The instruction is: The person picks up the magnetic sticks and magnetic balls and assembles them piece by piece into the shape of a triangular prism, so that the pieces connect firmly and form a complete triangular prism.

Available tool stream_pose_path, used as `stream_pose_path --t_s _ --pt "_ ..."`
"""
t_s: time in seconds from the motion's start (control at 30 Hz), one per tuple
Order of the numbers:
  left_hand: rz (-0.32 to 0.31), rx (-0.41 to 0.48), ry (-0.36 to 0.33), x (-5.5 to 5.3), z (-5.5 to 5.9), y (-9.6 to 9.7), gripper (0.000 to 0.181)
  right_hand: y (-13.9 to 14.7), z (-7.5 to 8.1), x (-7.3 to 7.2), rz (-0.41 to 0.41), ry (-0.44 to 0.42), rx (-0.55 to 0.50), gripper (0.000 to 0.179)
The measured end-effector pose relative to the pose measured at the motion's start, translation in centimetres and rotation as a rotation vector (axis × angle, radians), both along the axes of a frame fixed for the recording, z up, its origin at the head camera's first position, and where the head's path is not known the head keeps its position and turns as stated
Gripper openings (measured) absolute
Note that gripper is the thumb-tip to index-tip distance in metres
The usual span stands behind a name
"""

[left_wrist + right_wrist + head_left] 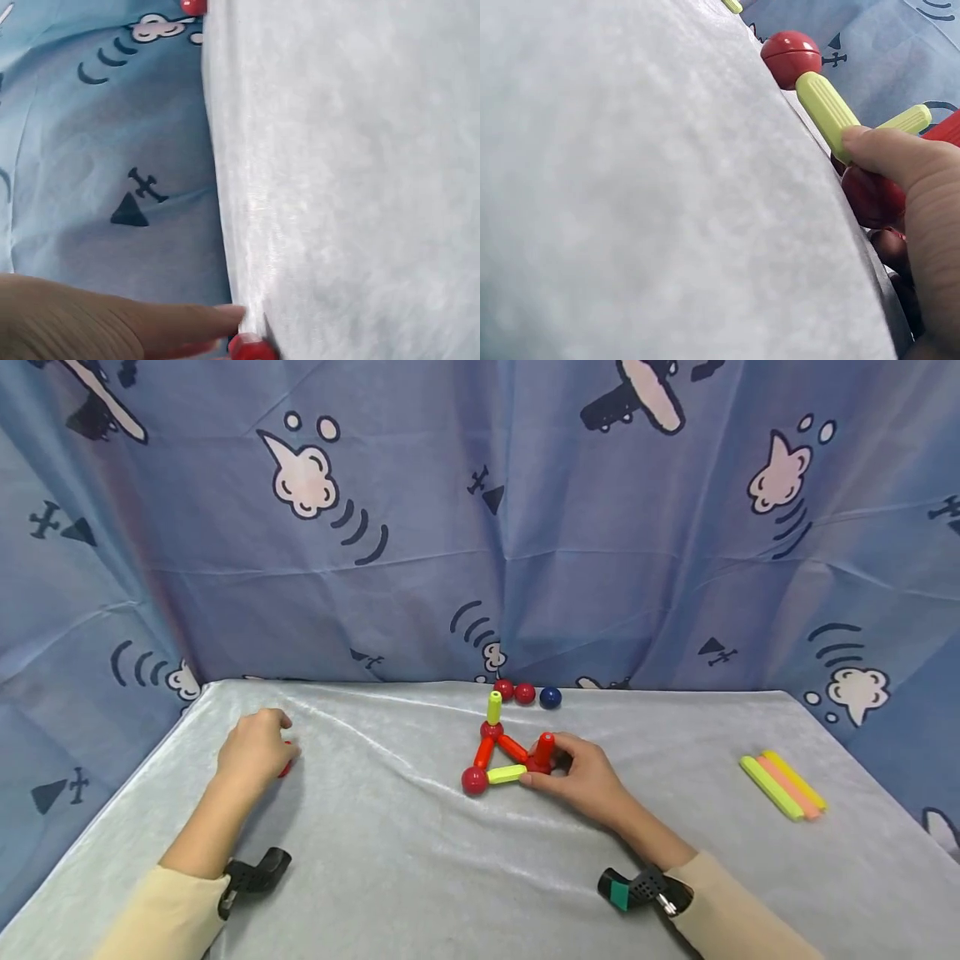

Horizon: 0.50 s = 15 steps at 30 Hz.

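On a white-covered table (390, 868), a person's hands work well apart: the right hand (585, 777) right of centre, the left hand (255, 747) at left. The right, thumb and fingers bent, pinches the right corner of a triangular frame (513, 748) at mid-picture. An upright red rod (545, 748) stands at that corner; a green rod (507, 774) runs from it leftward, nearly level, to a ball (475, 781). A small red piece (253, 350) shows at the left fingertips, well left of the frame; whether they pinch it, and its long axis, cannot be told.
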<state>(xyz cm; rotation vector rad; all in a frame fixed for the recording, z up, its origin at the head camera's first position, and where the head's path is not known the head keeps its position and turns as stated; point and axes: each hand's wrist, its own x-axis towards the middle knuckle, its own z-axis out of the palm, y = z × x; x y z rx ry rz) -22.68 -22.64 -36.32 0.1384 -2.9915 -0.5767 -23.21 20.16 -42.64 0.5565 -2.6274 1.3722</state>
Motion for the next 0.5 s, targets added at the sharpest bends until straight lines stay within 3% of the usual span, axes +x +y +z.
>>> stream_pose_path --t_s 0.1,0.27,0.37,0.5 --pt "-0.009 -0.023 -0.024 0.1 -0.1 0.3 0.041 0.0 0.0 0.0 -0.006 -0.010 0.006 0.028" --pt "-0.049 -0.034 -0.002 -0.2 -0.3 0.9 0.032 -0.1 -0.1 -0.1 -0.015 -0.011 0.011 0.028" --pt "-0.132 0.012 0.026 -0.7 -0.3 1.2 0.030 -0.1 -0.1 -0.2 -0.012 0.000 0.013 0.029" --pt "-0.299 0.172 0.050 -1.6 -0.4 2.4 0.027 -0.1 -0.1 -0.1 -0.017 0.004 0.022 0.029"
